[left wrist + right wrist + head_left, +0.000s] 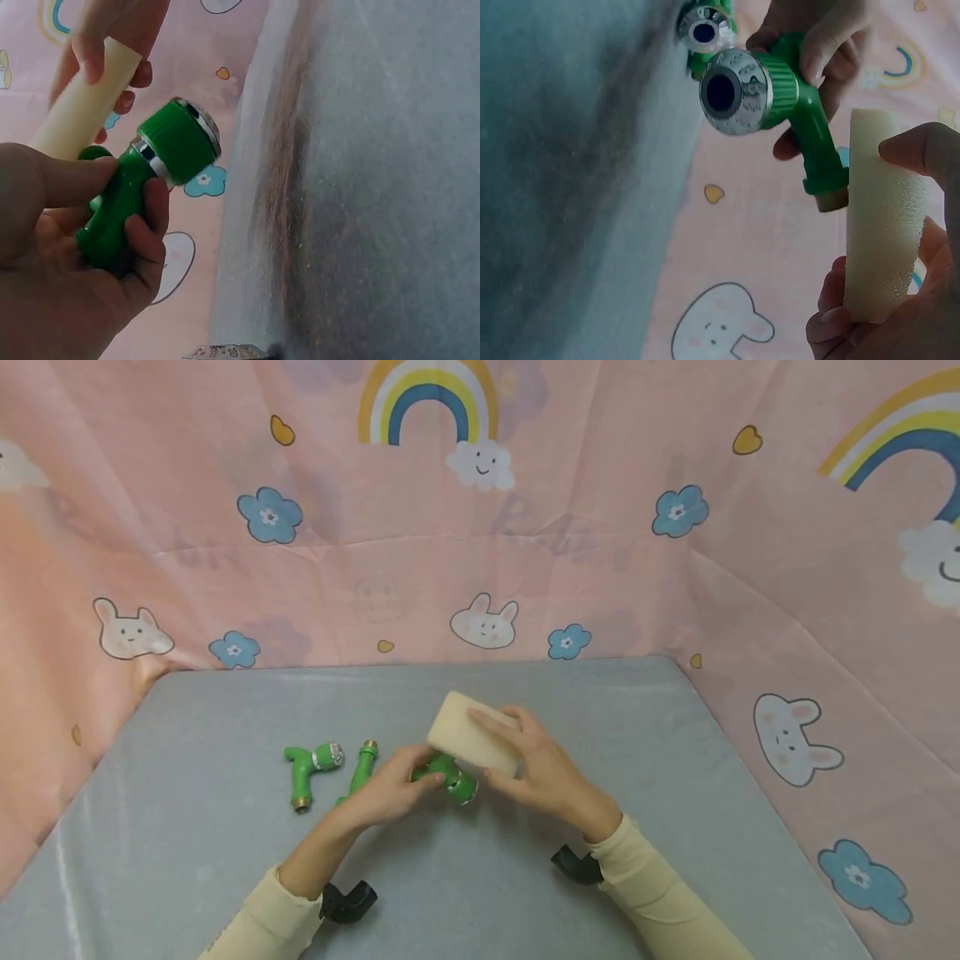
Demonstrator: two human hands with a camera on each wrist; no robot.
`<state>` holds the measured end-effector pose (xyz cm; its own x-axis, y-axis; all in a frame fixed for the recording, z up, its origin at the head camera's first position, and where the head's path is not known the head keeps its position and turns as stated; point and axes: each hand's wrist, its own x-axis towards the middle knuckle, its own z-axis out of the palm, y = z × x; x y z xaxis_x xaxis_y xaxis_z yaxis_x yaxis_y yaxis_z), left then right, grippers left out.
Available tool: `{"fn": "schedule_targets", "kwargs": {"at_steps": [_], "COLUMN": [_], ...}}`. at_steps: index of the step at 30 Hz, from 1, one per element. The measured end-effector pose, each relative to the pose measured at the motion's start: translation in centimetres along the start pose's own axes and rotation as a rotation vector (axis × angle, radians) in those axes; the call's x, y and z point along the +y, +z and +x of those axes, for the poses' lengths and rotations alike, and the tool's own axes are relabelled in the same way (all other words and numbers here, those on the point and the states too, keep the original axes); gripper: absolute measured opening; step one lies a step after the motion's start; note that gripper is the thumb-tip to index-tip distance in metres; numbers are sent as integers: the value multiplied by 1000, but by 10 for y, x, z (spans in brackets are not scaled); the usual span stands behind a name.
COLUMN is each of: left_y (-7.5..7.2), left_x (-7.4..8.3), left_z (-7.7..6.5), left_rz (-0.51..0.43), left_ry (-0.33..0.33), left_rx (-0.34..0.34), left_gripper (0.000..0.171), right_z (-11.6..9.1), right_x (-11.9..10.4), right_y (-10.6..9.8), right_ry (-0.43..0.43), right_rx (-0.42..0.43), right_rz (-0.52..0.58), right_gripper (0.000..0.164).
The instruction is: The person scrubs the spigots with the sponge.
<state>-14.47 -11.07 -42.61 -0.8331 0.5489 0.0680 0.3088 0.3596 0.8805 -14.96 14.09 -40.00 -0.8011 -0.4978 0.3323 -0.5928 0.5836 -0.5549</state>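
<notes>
Right wrist: held green nozzle [781, 88] faces left, stem [819, 146] slanting down-right.

the sponge [468, 727] is showing plain cream, the held fitting [121, 206] is gleaming green with silver trim, the tabletop [465, 893] is looking grey, and the backdrop [600, 581] is displaying blue flowers [279, 518], white rabbits [484, 625] and multicoloured rainbows [429, 380] over pink.

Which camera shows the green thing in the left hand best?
The right wrist view: the green thing looks big, its silver front and brownish end showing. Left wrist shows its side, partly covered by the left hand; head shows it small, partly hidden.
</notes>
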Motion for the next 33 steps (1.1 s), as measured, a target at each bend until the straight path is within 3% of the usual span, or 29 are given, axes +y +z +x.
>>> {"fn": "schedule_targets", "kwargs": {"at_steps": [4,8,11,16,21,25,33], "left_y": [0,-2,-4,-6,-4,1,2], "left_x": [2,3,4,3,3,6,9], "left_z": [-1,-2,-2,-1,0,-1,-3], "left_rz": [6,35,50,77,164,237,254], "left_ry": [-13,-91,-140,-155,-145,-115,-38], "left_rx": [34,99,155,224,275,277,344], "left_gripper": [47,46,44,44,43,43,41], "right_z": [-1,-2,-2,-1,0,-1,-4], "right_x": [1,8,13,16,13,7,4], "right_y": [-1,-9,-17,-26,-22,-12,-14], "right_ry": [71,136,165,170,86,30,71], "right_rx": [-10,-21,-19,1,32,19,-43], "right_rz": [-26,-49,-60,-28,11,68,138], "right_gripper": [74,73,72,71,72,72,67]}}
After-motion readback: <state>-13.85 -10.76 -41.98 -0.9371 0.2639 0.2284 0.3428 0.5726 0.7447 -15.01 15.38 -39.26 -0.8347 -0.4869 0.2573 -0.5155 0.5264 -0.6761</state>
